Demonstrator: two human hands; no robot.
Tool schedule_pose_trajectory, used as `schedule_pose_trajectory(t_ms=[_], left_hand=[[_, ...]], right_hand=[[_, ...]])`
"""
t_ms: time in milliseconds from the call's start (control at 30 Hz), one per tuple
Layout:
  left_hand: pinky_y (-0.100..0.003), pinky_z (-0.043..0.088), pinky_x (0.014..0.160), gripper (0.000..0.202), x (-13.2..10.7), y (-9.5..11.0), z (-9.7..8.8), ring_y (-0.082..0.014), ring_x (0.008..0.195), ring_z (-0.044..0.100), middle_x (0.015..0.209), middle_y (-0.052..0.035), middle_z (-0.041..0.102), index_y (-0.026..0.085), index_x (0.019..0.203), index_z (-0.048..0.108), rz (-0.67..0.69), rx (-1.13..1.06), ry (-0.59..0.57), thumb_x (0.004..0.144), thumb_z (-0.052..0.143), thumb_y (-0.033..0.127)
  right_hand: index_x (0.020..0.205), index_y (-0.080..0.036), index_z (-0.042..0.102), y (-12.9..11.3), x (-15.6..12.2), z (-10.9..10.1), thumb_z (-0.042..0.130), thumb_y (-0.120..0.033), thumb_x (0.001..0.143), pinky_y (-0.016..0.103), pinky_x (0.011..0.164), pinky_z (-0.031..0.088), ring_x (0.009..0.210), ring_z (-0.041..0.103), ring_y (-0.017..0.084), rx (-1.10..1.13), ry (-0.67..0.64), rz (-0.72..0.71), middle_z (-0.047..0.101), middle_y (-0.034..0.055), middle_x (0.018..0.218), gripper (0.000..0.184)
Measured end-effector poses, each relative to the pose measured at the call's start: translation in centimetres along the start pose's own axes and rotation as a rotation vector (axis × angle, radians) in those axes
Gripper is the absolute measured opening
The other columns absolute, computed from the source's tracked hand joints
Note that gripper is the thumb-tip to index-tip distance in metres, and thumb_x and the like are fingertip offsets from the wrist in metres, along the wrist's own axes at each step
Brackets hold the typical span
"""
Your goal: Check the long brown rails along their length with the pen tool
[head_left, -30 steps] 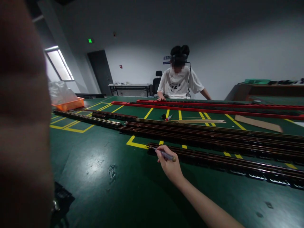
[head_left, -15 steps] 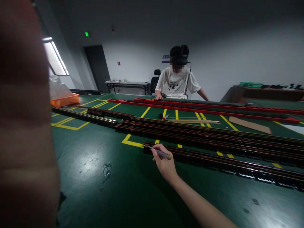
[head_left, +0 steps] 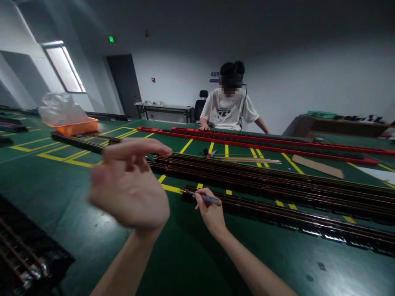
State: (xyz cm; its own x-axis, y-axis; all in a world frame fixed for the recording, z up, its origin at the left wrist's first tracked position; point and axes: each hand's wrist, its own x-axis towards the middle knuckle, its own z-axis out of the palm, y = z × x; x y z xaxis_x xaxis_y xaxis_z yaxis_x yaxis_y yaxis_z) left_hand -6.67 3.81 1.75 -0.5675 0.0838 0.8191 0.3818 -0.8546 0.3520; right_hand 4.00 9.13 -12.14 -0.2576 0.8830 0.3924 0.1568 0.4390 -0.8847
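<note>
My right hand [head_left: 211, 213] is closed on a thin pen-like tool [head_left: 205, 198] with a round brass end. Its tip rests at the left end of the nearest long dark rail strip [head_left: 277, 213] on the green table [head_left: 117, 213]. My left hand [head_left: 129, 185] hangs in the air above the table, blurred by motion. Its forefinger points right, its other fingers are loosely curled, and nothing shows in it.
More dark rail strips [head_left: 262, 172] lie parallel behind, then red strips [head_left: 262, 144] and thin wooden sticks [head_left: 247, 159]. A person in a white shirt [head_left: 228, 111] sits across the table. An orange tray [head_left: 72, 125] stands far left. Dark parts [head_left: 21, 255] lie at bottom left.
My left hand has dropped away from right in front of the camera and now hovers over the table. My right hand has stayed at the rail's end with the tool.
</note>
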Motion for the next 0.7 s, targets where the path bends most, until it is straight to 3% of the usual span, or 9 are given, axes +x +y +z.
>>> schedule_pose_trajectory(t_ms=[100,133,200,267,333,467,600,700], left_hand=[[-0.030,0.043,0.068,0.040,-2.6,-4.0,-0.9,-0.0147,0.071,0.054,0.070,-0.0020,0.059,0.018,0.071,0.058,-0.058,0.202,-0.253,0.089,0.022,0.022],[-0.030,0.043,0.067,0.038,-3.7,-5.6,-1.6,-0.0151,0.071,0.055,0.071,-0.0023,0.060,0.018,0.072,0.058,-0.120,0.303,-0.366,0.089,0.024,0.022],[-0.030,0.045,0.067,0.035,-6.1,-8.3,-3.6,-0.0163,0.073,0.056,0.073,-0.0028,0.061,0.019,0.074,0.057,-0.224,0.448,-0.475,0.088,0.025,0.023],[-0.033,0.045,0.074,0.029,-8.1,-10.1,-5.4,-0.0181,0.078,0.056,0.078,-0.0036,0.062,0.020,0.077,0.057,-0.229,0.570,-0.620,0.084,0.029,0.021],[-0.036,0.043,0.081,0.026,-9.3,-11.1,-6.6,-0.0204,0.089,0.055,0.089,-0.0052,0.062,0.020,0.087,0.058,-0.234,0.654,-0.750,0.078,0.034,0.017],[-0.040,0.039,0.092,0.038,-9.8,-11.7,-6.9,-0.0223,0.104,0.050,0.109,-0.0084,0.057,0.017,0.105,0.054,-0.335,0.730,-0.865,0.072,0.037,0.011],[-0.041,0.039,0.091,0.035,-9.9,-12.0,-6.4,-0.0231,0.103,0.050,0.109,-0.0056,0.057,0.020,0.103,0.056,-0.426,0.803,-1.092,0.071,0.044,0.013],[-0.041,0.038,0.092,0.031,-9.9,-12.0,-6.2,-0.0232,0.102,0.051,0.106,-0.0047,0.058,0.020,0.100,0.057,-0.435,0.845,-1.163,0.071,0.047,0.014]], right_hand=[[0.081,-0.020,0.057,-0.1,0.0,-0.2,0.049,-0.037,0.085,0.021,0.046,0.043,0.047,0.056,0.013,0.014,0.000,0.009,0.055,-0.0027,0.055,0.020],[0.081,-0.020,0.057,-0.1,0.1,-0.3,0.049,-0.037,0.085,0.021,0.046,0.043,0.047,0.056,0.013,0.012,0.005,0.009,0.056,-0.0026,0.055,0.020],[0.081,-0.020,0.057,-0.1,0.1,-0.4,0.048,-0.037,0.085,0.022,0.046,0.044,0.046,0.056,0.013,0.000,0.018,0.003,0.056,-0.0025,0.054,0.019],[0.081,-0.020,0.056,-0.1,0.1,-0.4,0.047,-0.036,0.085,0.022,0.047,0.045,0.047,0.057,0.013,0.004,0.029,-0.005,0.059,-0.0013,0.057,0.019],[0.082,-0.020,0.056,-0.1,0.1,-0.5,0.046,-0.036,0.086,0.023,0.047,0.046,0.048,0.059,0.013,0.020,0.036,-0.001,0.064,0.0012,0.066,0.020],[0.081,-0.019,0.055,-0.1,0.0,-0.8,0.046,-0.036,0.086,0.023,0.046,0.046,0.048,0.060,0.013,0.001,0.049,0.000,0.066,0.0031,0.071,0.020],[0.080,-0.019,0.056,0.2,-0.2,-1.0,0.046,-0.038,0.087,0.022,0.043,0.045,0.048,0.059,0.013,-0.005,0.087,0.012,0.066,0.0031,0.068,0.023],[0.079,-0.018,0.056,0.7,-0.3,-1.1,0.047,-0.040,0.087,0.022,0.041,0.044,0.047,0.058,0.013,0.006,0.116,0.004,0.065,0.0031,0.067,0.025]])
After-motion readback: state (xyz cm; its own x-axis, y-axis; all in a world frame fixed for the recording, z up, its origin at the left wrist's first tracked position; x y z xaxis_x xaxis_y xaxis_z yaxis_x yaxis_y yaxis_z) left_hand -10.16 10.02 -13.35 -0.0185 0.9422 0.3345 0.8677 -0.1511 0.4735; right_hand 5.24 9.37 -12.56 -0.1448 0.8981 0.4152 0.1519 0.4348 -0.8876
